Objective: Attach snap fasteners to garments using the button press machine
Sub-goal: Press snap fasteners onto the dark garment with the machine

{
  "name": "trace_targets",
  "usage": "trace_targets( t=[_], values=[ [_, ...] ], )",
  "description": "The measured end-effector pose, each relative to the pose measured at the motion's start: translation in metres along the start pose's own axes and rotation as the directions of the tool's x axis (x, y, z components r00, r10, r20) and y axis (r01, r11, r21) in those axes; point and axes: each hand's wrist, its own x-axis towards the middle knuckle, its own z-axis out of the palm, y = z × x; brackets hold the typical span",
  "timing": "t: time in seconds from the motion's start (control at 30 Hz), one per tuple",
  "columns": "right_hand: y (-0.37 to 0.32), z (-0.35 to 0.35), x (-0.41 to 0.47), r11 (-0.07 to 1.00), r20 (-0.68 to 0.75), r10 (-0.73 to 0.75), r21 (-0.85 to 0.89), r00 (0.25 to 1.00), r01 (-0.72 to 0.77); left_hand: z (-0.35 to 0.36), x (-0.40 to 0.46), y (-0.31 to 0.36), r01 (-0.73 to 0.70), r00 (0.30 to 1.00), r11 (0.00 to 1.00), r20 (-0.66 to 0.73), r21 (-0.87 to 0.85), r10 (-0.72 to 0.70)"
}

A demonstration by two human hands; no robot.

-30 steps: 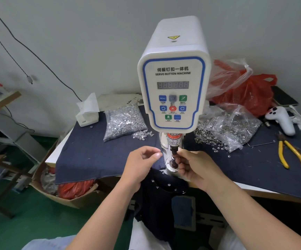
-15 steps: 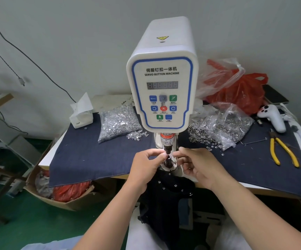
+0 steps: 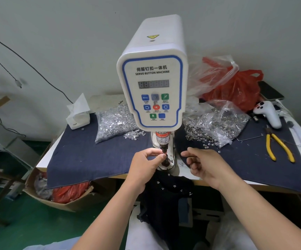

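The white servo button machine [image 3: 153, 91] stands at the table's front edge, its black punch [image 3: 164, 148] just above the lower die [image 3: 166, 161]. My left hand [image 3: 146, 165] is at the die, thumb and forefinger pinching a small snap fastener [image 3: 164, 155] between punch and die. My right hand [image 3: 202, 164] hovers to the right of the die with loosely curled fingers, holding nothing. The dark garment [image 3: 166, 197], dotted with several fitted snaps, hangs from the machine's base over the table edge into my lap.
A navy cloth [image 3: 84, 152] covers the table. A bag of silver snap caps [image 3: 115, 123] lies left of the machine, a bag of rings [image 3: 220, 127] right. Yellow pliers [image 3: 279, 147], a white controller [image 3: 268, 113], a tissue box [image 3: 77, 117] and a red bag [image 3: 236, 89] surround them.
My right hand has let go at the die and drawn back to the right. My left hand has stayed pinched at the die.
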Motion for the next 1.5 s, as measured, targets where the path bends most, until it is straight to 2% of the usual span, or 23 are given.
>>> trace_targets(
  t=[0.3, 0.4, 0.47, 0.57, 0.67, 0.73, 0.8, 0.93, 1.03, 1.07, 1.2, 1.33, 1.4, 1.43, 1.47, 1.5],
  values=[
    [0.001, 0.001, -0.003, 0.999, 0.008, -0.037, -0.012, 0.999, 0.037, 0.001, -0.002, 0.01, 0.015, 1.0, 0.998, -0.004, 0.057, -0.014],
    [0.002, 0.003, -0.007, 0.991, 0.014, -0.083, -0.106, 0.996, 0.084, 0.001, -0.003, 0.013, 0.044, 0.999, 0.998, 0.003, 0.052, -0.044],
    [0.002, 0.006, -0.013, 0.961, 0.053, -0.141, -0.233, 0.989, 0.15, 0.0, -0.003, 0.015, 0.056, 0.998, 0.997, 0.011, 0.044, -0.056],
    [0.006, 0.005, -0.025, 0.797, 0.206, -0.264, -0.503, 0.942, 0.334, -0.002, -0.006, 0.017, 0.101, 0.995, 0.995, 0.02, -0.019, -0.101],
    [0.023, -0.005, -0.032, 0.507, 0.43, -0.356, -0.657, 0.83, 0.558, -0.01, -0.012, 0.021, 0.241, 0.97, 0.95, 0.023, -0.199, -0.242],
    [0.037, -0.013, -0.033, 0.329, 0.543, -0.292, -0.715, 0.787, 0.616, -0.016, -0.016, 0.023, 0.313, 0.948, 0.881, 0.054, -0.355, -0.315],
    [0.047, -0.018, -0.031, 0.235, 0.568, -0.235, -0.754, 0.789, 0.613, -0.022, -0.019, 0.026, 0.364, 0.926, 0.792, 0.099, -0.489, -0.364],
    [0.049, -0.016, -0.028, 0.141, 0.57, -0.245, -0.78, 0.784, 0.61, -0.029, -0.025, 0.032, 0.406, 0.9, 0.608, 0.182, -0.682, -0.397],
    [0.048, -0.008, -0.026, 0.029, 0.572, -0.281, -0.798, 0.771, 0.602, -0.035, -0.027, 0.031, 0.383, 0.908, 0.547, 0.194, -0.744, -0.372],
    [0.048, -0.004, -0.026, 0.025, 0.572, -0.291, -0.797, 0.767, 0.604, -0.037, -0.028, 0.03, 0.374, 0.912, 0.543, 0.193, -0.752, -0.361],
    [0.048, 0.007, -0.029, 0.129, 0.553, -0.315, -0.78, 0.771, 0.612, -0.045, -0.033, 0.032, 0.349, 0.931, 0.545, 0.216, -0.763, -0.294],
    [0.044, 0.008, -0.03, 0.089, 0.556, -0.247, -0.803, 0.794, 0.59, -0.051, -0.039, 0.028, 0.3, 0.952, 0.51, 0.215, -0.806, -0.219],
    [0.038, 0.005, -0.031, 0.08, 0.568, -0.223, -0.799, 0.792, 0.596, -0.056, -0.042, 0.026, 0.28, 0.96, 0.561, 0.233, -0.779, -0.155],
    [0.034, 0.003, -0.032, 0.091, 0.576, -0.21, -0.793, 0.79, 0.602, -0.058, -0.044, 0.026, 0.261, 0.962, 0.642, 0.248, -0.721, -0.112],
    [0.03, 0.001, -0.035, 0.119, 0.581, -0.199, -0.785, 0.789, 0.608, -0.061, -0.047, 0.025, 0.203, 0.965, 0.78, 0.257, -0.592, -0.057],
    [0.025, 0.0, -0.037, 0.166, 0.585, -0.19, -0.772, 0.789, 0.613, -0.064, -0.05, 0.024, 0.094, 0.962, 0.93, 0.274, -0.354, 0.007]
  ],
)
